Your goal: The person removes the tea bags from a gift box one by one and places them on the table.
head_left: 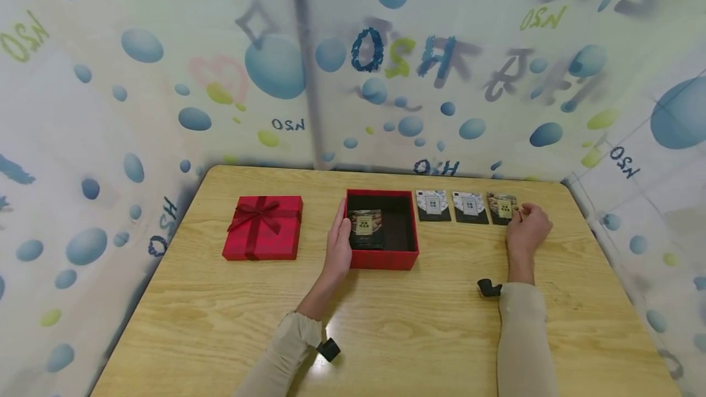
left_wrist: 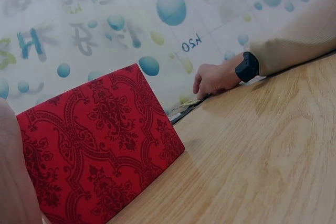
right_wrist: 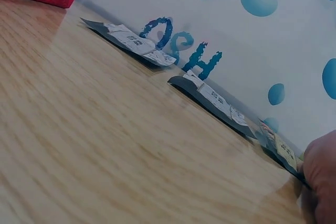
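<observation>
A red gift box (head_left: 386, 260) stands uncovered on the table, a dark sachet with a brown and gold front (head_left: 366, 229) lying inside at its left. My left hand (head_left: 337, 244) rests along the box's left wall, fingers straight; the left wrist view shows its palm (left_wrist: 16, 171) beside the patterned red side. To the right, three flat sachets lie in a row: two with white fronts (head_left: 432, 206) (head_left: 470, 207) and a brown and gold sachet (head_left: 501, 208). My right hand (head_left: 528, 228) pinches the right edge of the brown and gold one; its fingertips are partly hidden.
A red box lid (head_left: 263, 228) with a dark red ribbon bow lies left of the box. Black wrist-worn devices (head_left: 328, 349) (head_left: 488, 288) show at both cuffs. A printed curtain (head_left: 265, 139) stands behind the wooden table (head_left: 419, 336).
</observation>
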Motion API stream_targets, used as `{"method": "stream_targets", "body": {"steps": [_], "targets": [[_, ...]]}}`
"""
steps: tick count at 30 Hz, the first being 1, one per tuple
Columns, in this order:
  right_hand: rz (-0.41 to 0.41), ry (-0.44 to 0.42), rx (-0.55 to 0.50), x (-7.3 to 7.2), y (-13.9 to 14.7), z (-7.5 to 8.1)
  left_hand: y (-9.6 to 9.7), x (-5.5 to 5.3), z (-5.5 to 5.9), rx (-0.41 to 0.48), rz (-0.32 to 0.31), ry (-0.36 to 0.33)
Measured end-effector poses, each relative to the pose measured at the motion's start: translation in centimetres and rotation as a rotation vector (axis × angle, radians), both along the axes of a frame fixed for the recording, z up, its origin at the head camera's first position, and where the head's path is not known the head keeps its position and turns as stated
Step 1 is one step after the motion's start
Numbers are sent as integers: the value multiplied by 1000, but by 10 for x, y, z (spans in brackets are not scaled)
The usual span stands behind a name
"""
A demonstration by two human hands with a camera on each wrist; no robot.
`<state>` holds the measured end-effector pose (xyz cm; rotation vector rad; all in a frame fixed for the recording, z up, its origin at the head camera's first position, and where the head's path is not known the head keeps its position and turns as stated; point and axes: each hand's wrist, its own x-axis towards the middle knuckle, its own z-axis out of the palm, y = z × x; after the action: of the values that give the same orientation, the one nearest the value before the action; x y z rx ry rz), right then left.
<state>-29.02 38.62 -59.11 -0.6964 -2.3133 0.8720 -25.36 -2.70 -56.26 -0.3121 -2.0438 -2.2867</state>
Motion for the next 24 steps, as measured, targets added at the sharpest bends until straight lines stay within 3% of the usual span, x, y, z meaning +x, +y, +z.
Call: {"method": "stream_targets", "body": {"steps": [8,15,24], "targets": [[36,-83,21,3,0,2,1,0,-1,-8,7,4],[37,-72,11,2,-1,2,-1,0,2,-11,-5,-6],[46,-36,-101,6,0,6,-4,-4,6,121,-24,-97]]}}
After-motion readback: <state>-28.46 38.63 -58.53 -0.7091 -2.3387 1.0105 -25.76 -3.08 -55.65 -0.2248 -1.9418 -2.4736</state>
